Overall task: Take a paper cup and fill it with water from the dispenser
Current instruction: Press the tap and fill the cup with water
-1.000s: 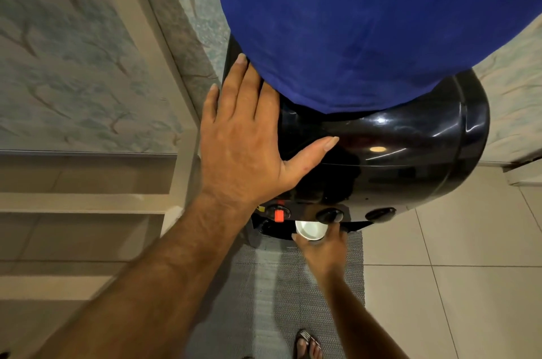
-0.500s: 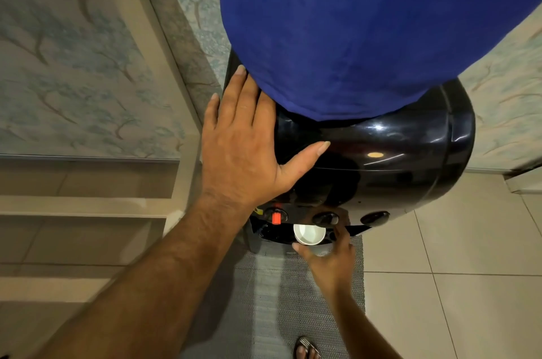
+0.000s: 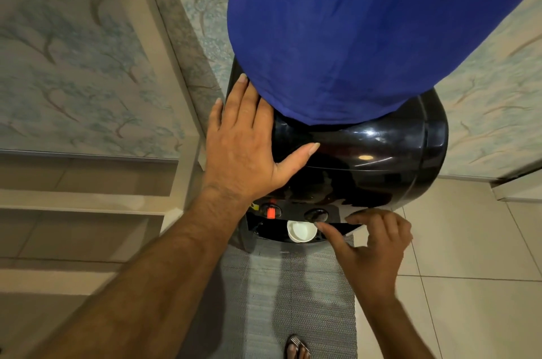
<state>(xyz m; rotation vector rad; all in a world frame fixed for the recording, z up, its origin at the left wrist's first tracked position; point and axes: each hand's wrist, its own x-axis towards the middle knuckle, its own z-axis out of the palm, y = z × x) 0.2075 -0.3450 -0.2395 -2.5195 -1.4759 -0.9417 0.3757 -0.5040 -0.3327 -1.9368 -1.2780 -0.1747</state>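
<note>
A white paper cup (image 3: pixel 302 231) stands in the recess of the black water dispenser (image 3: pixel 375 153), below the middle black tap (image 3: pixel 316 214) and right of the red tap (image 3: pixel 271 211). My right hand (image 3: pixel 372 244) hovers just right of the cup with fingers spread and curled, the thumb tip close to the cup's rim; it holds nothing. My left hand (image 3: pixel 246 147) lies flat and open on the dispenser's top left edge. A blue cloth (image 3: pixel 352 30) covers the bottle on top.
A grey mat (image 3: pixel 287 294) lies on the tiled floor in front of the dispenser, with my sandalled foot (image 3: pixel 296 348) at its lower edge. Beige steps (image 3: pixel 82 203) are on the left, patterned wallpaper (image 3: pixel 73 65) behind.
My right hand has let go of the cup and risen to the right, toward the taps. The cup stays standing in the recess. My left hand has not moved.
</note>
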